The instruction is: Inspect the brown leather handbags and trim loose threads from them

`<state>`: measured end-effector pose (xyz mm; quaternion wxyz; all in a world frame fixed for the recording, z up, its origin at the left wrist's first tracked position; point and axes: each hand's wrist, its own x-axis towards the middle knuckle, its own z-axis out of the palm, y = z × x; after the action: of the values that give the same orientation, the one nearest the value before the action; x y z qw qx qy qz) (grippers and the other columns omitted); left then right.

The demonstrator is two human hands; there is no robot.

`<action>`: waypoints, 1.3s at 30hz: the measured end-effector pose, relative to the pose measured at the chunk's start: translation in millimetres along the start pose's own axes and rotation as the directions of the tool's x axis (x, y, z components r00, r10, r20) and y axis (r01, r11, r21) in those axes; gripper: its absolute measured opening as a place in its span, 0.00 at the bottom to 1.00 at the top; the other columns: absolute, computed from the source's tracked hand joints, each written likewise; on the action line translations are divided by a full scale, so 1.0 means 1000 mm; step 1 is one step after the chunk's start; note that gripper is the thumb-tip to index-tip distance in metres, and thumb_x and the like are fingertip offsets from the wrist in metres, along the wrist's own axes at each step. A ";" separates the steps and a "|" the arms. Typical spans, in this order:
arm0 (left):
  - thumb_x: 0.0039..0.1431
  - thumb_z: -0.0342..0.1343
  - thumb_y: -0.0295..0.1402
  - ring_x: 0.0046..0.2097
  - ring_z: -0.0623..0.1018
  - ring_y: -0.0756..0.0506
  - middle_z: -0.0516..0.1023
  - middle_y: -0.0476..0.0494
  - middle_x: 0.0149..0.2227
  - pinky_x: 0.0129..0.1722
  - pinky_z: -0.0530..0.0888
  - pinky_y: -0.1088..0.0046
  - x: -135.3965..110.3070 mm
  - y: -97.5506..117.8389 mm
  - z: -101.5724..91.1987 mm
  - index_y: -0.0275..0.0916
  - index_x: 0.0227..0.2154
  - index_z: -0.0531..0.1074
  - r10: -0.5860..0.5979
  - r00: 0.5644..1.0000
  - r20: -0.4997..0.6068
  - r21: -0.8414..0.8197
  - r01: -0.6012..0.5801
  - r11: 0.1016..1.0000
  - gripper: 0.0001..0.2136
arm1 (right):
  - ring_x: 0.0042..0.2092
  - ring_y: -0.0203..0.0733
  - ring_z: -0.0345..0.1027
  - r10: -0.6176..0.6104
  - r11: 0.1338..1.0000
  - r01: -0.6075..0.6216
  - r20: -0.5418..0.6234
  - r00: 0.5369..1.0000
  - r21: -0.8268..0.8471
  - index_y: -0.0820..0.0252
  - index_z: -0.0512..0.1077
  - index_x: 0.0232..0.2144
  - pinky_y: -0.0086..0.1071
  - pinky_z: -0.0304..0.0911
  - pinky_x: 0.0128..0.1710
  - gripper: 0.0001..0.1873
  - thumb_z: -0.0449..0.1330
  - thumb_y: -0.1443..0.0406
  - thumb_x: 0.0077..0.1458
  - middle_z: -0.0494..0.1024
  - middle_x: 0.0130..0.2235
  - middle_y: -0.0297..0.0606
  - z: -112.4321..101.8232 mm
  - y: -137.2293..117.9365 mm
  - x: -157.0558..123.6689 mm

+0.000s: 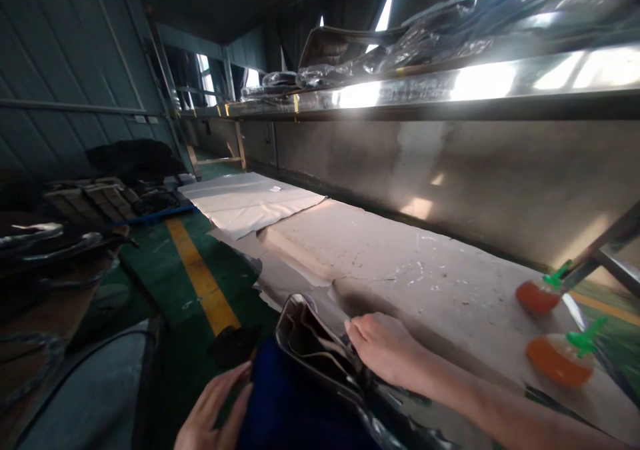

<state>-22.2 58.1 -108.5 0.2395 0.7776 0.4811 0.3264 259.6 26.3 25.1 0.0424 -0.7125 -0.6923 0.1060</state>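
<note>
An open dark bag (345, 391) with a pale lining and inner folds rests over dark blue cloth (285, 397) at the bottom middle. My right hand (383, 345) is closed at the bag's right side, its fingers curled on the edge there; the fingertips are partly hidden. Left of the blue cloth is my left hand (215, 407), with thumb and fingers apart and nothing seen between them. Its fingertips are at the cloth's left edge; whether they touch it I cannot tell.
Worn paper (390, 257) covers the long table. At right stand two squeeze bottles, one orange (557, 360) and one red-orange (537, 297), with green nozzles. Plastic-wrapped goods (400, 50) lie on the shelf above. A cluttered bench (75, 297) stands left, beside the yellow-striped floor.
</note>
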 end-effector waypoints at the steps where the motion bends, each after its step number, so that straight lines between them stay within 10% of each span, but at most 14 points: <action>1: 0.59 0.49 0.42 0.51 0.72 0.42 0.73 0.43 0.49 0.52 0.70 0.64 0.000 0.016 0.006 0.45 0.49 0.67 0.128 0.992 0.021 0.035 -0.129 0.991 0.17 | 0.30 0.47 0.73 -0.017 1.000 0.017 0.004 1.000 -0.010 0.62 0.75 0.23 0.34 0.57 0.29 0.26 0.40 0.63 0.61 0.78 0.26 0.48 -0.001 -0.001 0.002; 5: 0.46 0.63 0.37 0.44 0.75 0.39 0.76 0.40 0.43 0.47 0.71 0.59 -0.004 0.056 0.051 0.40 0.56 0.61 0.245 0.947 0.209 0.191 -0.285 0.939 0.32 | 0.34 0.46 0.72 -0.065 0.998 0.065 0.005 0.998 0.008 0.60 0.75 0.29 0.33 0.58 0.34 0.22 0.44 0.60 0.61 0.79 0.30 0.46 0.019 0.001 0.007; 9: 0.51 0.55 0.25 0.39 0.75 0.41 0.78 0.42 0.36 0.46 0.68 0.56 -0.024 0.041 0.085 0.40 0.47 0.70 0.209 0.945 0.253 0.317 -0.285 0.905 0.19 | 0.43 0.42 0.71 -0.082 0.993 0.078 0.041 0.996 0.093 0.59 0.73 0.42 0.31 0.60 0.41 0.18 0.46 0.62 0.61 0.78 0.41 0.42 0.078 0.010 0.004; 15: 0.55 0.48 0.21 0.37 0.74 0.43 0.78 0.44 0.36 0.40 0.67 0.60 -0.030 0.038 0.096 0.42 0.43 0.72 0.356 0.885 0.300 0.199 -0.423 0.884 0.15 | 0.56 0.52 0.58 -0.014 0.989 0.011 0.021 1.000 0.148 0.65 0.54 0.60 0.40 0.53 0.54 0.35 0.55 0.59 0.52 0.65 0.57 0.47 0.133 0.000 0.018; 22: 0.54 0.56 0.34 0.51 0.71 0.39 0.72 0.40 0.52 0.49 0.65 0.58 -0.028 0.044 0.094 0.51 0.55 0.61 0.439 0.849 0.295 0.400 -0.526 0.750 0.24 | 0.46 0.48 0.69 0.190 0.971 -0.201 0.090 0.978 0.133 0.68 0.68 0.48 0.35 0.59 0.44 0.19 0.44 0.71 0.58 0.75 0.45 0.51 0.155 0.016 0.028; 26: 0.52 0.58 0.38 0.59 0.62 0.34 0.62 0.36 0.59 0.54 0.58 0.52 -0.027 0.033 0.084 0.51 0.57 0.60 0.422 0.899 0.119 0.545 -0.415 0.729 0.28 | 0.39 0.46 0.71 0.222 0.960 -0.236 0.105 0.969 0.148 0.64 0.72 0.38 0.32 0.58 0.37 0.15 0.45 0.67 0.60 0.78 0.37 0.47 0.131 0.033 0.025; 30: 0.53 0.56 0.38 0.61 0.57 0.30 0.57 0.34 0.61 0.55 0.58 0.46 -0.017 0.028 0.080 0.46 0.56 0.62 -0.049 0.973 -0.224 0.272 0.110 0.956 0.25 | 0.31 0.41 0.69 0.166 0.966 -0.182 0.095 0.982 0.184 0.61 0.71 0.29 0.30 0.54 0.29 0.13 0.48 0.65 0.59 0.77 0.29 0.41 0.077 0.034 0.017; 34: 0.53 0.54 0.46 0.55 0.69 0.38 0.65 0.35 0.57 0.52 0.68 0.60 -0.008 0.044 0.069 0.40 0.63 0.42 -0.394 0.913 0.104 -0.424 0.399 0.813 0.39 | 0.26 0.37 0.64 0.079 0.972 -0.072 -0.024 0.997 0.224 0.60 0.68 0.25 0.29 0.51 0.26 0.14 0.47 0.64 0.59 0.72 0.24 0.36 0.029 0.019 -0.004; 39: 0.49 0.56 0.49 0.58 0.64 0.37 0.64 0.34 0.57 0.58 0.62 0.63 -0.007 0.088 0.047 0.35 0.60 0.49 -0.388 0.920 0.044 -0.495 0.358 0.792 0.40 | 0.24 0.37 0.63 -0.009 0.951 0.105 -0.311 0.950 0.292 0.59 0.67 0.25 0.31 0.53 0.26 0.16 0.45 0.62 0.59 0.72 0.24 0.37 0.003 -0.001 -0.027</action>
<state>62.4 12.1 -81.2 0.4752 0.5697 0.5322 0.4079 257.1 -1.2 24.9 0.2617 -0.6846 -0.6732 0.0985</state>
